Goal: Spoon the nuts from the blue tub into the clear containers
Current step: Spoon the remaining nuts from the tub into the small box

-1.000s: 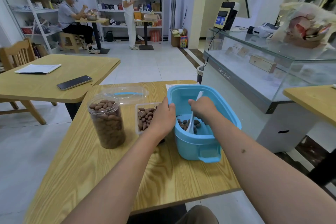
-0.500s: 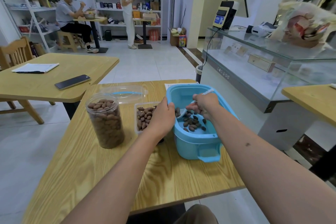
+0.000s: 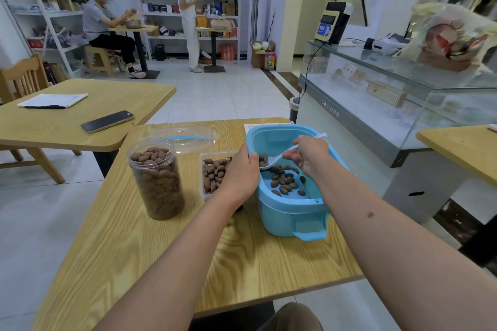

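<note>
The right hand (image 3: 309, 154) pinches the handle of a white spoon (image 3: 279, 159) whose bowl, loaded with a few nuts, sits just inside the left wall of the blue tub (image 3: 293, 212); the left hand (image 3: 239, 174) curls over that wall's rim and steadies the tub. The remaining nuts (image 3: 286, 181) lie scattered thinly over the tub floor — most of the stock appears already moved. Just left of the tub stands the shallow clear tray (image 3: 212, 176), partly filled and partly hidden by the left hand; farther left, the tall clear jar (image 3: 157, 177) is full to its mouth. The step in hand is judged to be the carry: keep the spoon level over the rim, travel the short way to the tray — not the brimming jar — and tip low so nothing bounces onto the table (image 3: 134, 250).
</note>
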